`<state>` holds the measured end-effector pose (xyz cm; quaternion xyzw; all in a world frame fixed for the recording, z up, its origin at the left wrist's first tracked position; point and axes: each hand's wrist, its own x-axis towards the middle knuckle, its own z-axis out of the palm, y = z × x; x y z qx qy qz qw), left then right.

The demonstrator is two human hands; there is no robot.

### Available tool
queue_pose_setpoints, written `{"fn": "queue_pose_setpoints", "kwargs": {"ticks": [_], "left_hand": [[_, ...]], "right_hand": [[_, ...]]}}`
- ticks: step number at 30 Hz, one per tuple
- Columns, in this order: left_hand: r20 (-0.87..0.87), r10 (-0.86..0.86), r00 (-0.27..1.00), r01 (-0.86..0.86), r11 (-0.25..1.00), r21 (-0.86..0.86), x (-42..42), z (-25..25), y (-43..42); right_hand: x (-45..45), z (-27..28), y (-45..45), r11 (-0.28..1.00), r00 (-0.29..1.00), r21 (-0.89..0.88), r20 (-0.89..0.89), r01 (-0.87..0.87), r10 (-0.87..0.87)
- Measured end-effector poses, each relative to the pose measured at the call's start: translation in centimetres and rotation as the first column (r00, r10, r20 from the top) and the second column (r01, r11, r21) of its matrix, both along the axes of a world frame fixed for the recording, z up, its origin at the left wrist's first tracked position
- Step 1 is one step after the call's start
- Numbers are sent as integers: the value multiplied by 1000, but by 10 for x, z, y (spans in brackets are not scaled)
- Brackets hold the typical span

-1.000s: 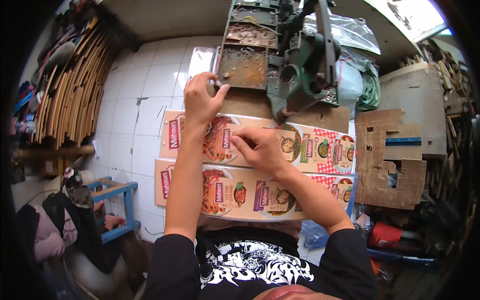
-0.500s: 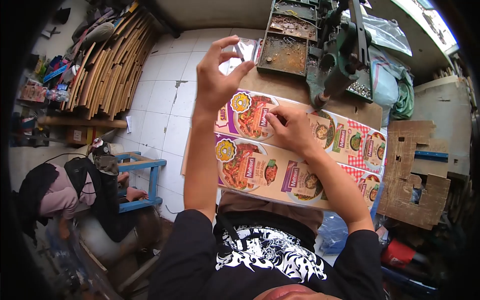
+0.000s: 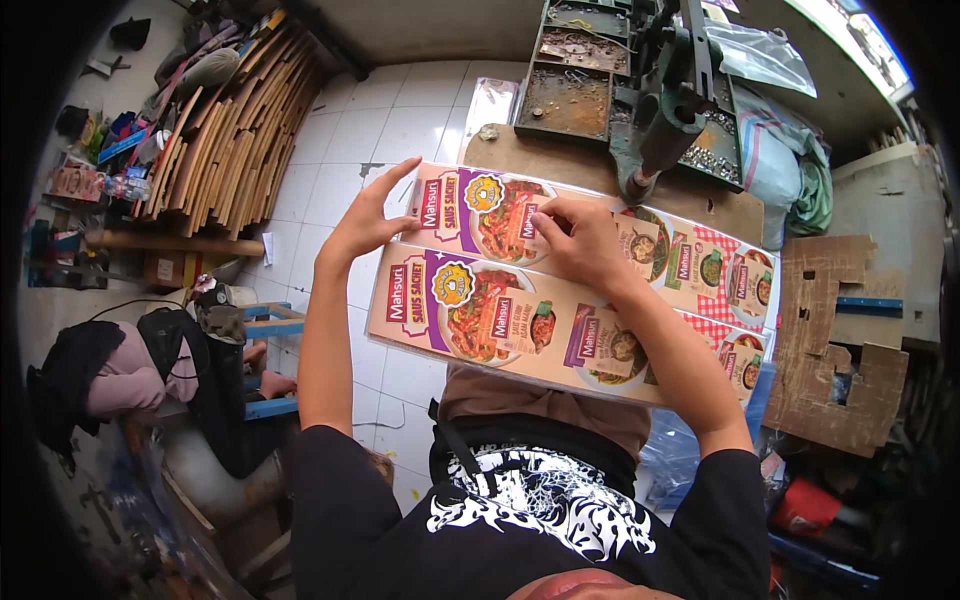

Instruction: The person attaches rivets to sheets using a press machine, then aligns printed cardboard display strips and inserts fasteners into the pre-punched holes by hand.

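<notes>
Two long printed cardboard sheets with pictures of food lie side by side: a far sheet (image 3: 505, 215) and a near sheet (image 3: 465, 310). My left hand (image 3: 368, 222) is at the left end of the far sheet, thumb and fingers spread apart along its edge. Over the middle of that same sheet rests my right hand (image 3: 582, 245), its fingers curled and the thumb against the index finger. Whatever it may pinch is hidden. Just beyond the sheets stands a dark green hand press (image 3: 665, 130), mounted on a wooden board (image 3: 490, 150).
Metal trays of small parts (image 3: 567, 103) flank the press. At right leans a cut brown board (image 3: 835, 350). Stacked cardboard strips (image 3: 225, 130) stand at far left. Another person (image 3: 125, 370) sits bent over at left, beside a blue stool frame (image 3: 272, 408).
My left hand has come down and left from above the far sheet to its left end. The right hand stays nearly in place on the sheet.
</notes>
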<state>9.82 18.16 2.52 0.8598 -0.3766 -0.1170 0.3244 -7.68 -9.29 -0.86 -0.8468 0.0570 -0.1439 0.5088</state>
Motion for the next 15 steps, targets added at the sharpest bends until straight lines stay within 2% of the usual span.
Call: {"fn": "queue_pose_setpoints", "kwargs": {"ticks": [1, 3, 4, 5, 6, 7, 9, 10, 15], "left_hand": [[-1, 0, 1000, 0, 1000, -2, 1, -5, 1], [-18, 138, 990, -139, 977, -162, 6, -16, 5], [-19, 138, 990, -139, 977, -162, 11, -20, 7], [-298, 230, 926, -290, 941, -173, 17, -21, 7], [-554, 296, 778, -436, 890, -137, 22, -23, 8], [-557, 301, 774, -442, 887, -135, 25, -25, 10], [-653, 266, 709, -352, 936, -1, 25, -19, 4], [-638, 307, 706, -359, 932, 51, 24, -16, -1], [-656, 299, 693, -311, 945, 102, 32, -18, -6]], "right_hand": [[0, -1, 0, 1000, 1000, -2, -1, 0, 0], [1, -2, 0, 1000, 1000, 3, -16, -2, 2], [1, -2, 0, 1000, 1000, 3, -17, -2, 2], [1, -2, 0, 1000, 1000, -16, -15, 1, -1], [1, -2, 1, 999, 1000, -33, -15, 0, 0], [1, -1, 2, 999, 1000, -32, -19, -7, 6], [1, 3, 2, 999, 999, -45, -33, -4, 2], [1, 1, 2, 999, 999, -48, -36, -6, 4], [3, -4, 1, 999, 999, -48, -38, -12, 10]]}}
